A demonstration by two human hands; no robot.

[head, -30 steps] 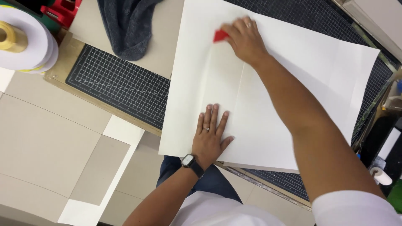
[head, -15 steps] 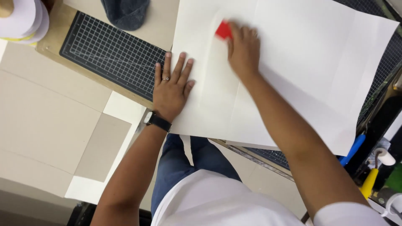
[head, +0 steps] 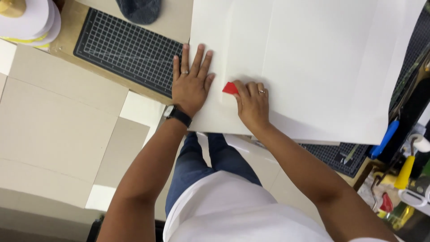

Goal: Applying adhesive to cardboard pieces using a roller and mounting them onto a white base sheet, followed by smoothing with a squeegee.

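Both hands rest side by side, close but not touching, at the near edge of the large white sheet (head: 313,67). Flat and open, the left hand (head: 190,83) presses its corner onto the cutting mat (head: 125,49), fingers spread. Gripping a small red scraper (head: 230,88) (only its tip shows), the right hand (head: 251,104) sits on a crease whose long axis runs straight away from it.

No packages (nor labels, screens)
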